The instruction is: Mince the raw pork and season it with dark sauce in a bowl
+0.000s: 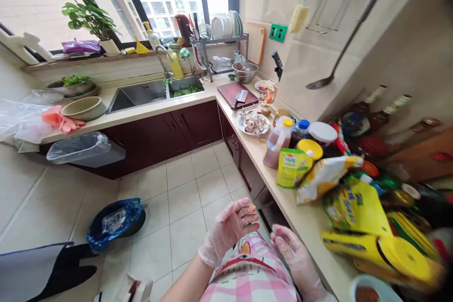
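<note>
My left hand (231, 229) wears a clear plastic glove and is held up before my body, its fingers apart and slightly bent. A small orange spot shows at one fingertip; I cannot make out what it is. My right hand (293, 252), gloved the same way, hangs beside the counter edge with loosely curved fingers and nothing visible in it. Behind both hands is a pink checked apron (247, 278). On the counter to the right lie a green-yellow seasoning pouch (290, 167) and a white-and-yellow bag (325, 174), both apart from my hands.
A cleaver (240, 98) lies on a cutting board (226, 88), near a plate of chopped food (240, 125). Leafy greens are in the sink (138, 96). Bottles and packets crowd the right counter (300, 226). A blue-lined bin (132, 205) stands on the tiled floor (184, 203).
</note>
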A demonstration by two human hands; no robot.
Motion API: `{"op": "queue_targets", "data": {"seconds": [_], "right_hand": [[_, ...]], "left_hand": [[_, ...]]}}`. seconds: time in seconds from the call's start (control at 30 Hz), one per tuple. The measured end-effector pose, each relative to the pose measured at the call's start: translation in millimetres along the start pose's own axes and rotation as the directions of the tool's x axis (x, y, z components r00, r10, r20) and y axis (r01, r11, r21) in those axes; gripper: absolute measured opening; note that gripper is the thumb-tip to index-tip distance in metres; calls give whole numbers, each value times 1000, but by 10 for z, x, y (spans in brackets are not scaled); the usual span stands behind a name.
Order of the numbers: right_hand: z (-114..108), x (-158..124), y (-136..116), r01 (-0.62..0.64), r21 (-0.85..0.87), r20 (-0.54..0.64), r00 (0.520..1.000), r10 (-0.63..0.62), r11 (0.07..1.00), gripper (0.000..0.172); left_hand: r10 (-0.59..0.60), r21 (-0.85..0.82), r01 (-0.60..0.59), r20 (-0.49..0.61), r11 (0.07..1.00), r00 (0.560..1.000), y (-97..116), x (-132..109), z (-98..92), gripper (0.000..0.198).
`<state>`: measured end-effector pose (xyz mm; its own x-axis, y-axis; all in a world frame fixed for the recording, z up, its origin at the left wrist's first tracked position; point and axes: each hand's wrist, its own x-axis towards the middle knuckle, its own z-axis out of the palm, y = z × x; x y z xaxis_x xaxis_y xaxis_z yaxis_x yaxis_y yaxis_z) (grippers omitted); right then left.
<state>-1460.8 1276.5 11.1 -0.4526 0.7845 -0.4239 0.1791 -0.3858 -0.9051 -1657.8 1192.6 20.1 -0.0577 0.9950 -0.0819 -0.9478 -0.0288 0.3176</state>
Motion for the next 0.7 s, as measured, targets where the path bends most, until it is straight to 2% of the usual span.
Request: {"op": "queue_targets", "data": {"seconds": [0.1,0.17,0.27,0.37,0.47,0.53,0.6,0.67,0.7], "right_hand": [[566,717,-481,67,75,249,965,-84,995,69],[884,1031,-735,65,98,356,930,-96,993,72],[1176,1212,-954,76,122,329,938,-112,990,49],[1274,1200,-1045,130,136,177,972,-154,982,33],[1257,1167,-1036,148,109,-75,987,-140,983,25],[1225,1114,-944,113,76,-329,941,-82,991,18],[1192,988,-774,46,73,-559,829,3,996,14],[1125,754,-552,4,104,-714,696,72,995,14],[1061,593,-436,3,112,-774,628,85,994,15]], "left_hand": [[45,244,-45,7,969,999,610,262,86,36],[57,417,-47,-11,908,998,948,413,128,36],[-50,647,94,-87,757,995,1282,620,97,37],[-300,694,311,-142,649,943,1438,859,-3,42],[-558,582,517,-128,627,820,1496,1172,-100,48],[-705,510,638,-83,577,704,1485,1405,-147,52],[-838,501,734,-33,458,545,1408,1608,-152,56],[-923,564,767,-20,306,383,1251,1726,-82,55],[-947,607,759,-33,236,321,1148,1744,-16,53]]}}
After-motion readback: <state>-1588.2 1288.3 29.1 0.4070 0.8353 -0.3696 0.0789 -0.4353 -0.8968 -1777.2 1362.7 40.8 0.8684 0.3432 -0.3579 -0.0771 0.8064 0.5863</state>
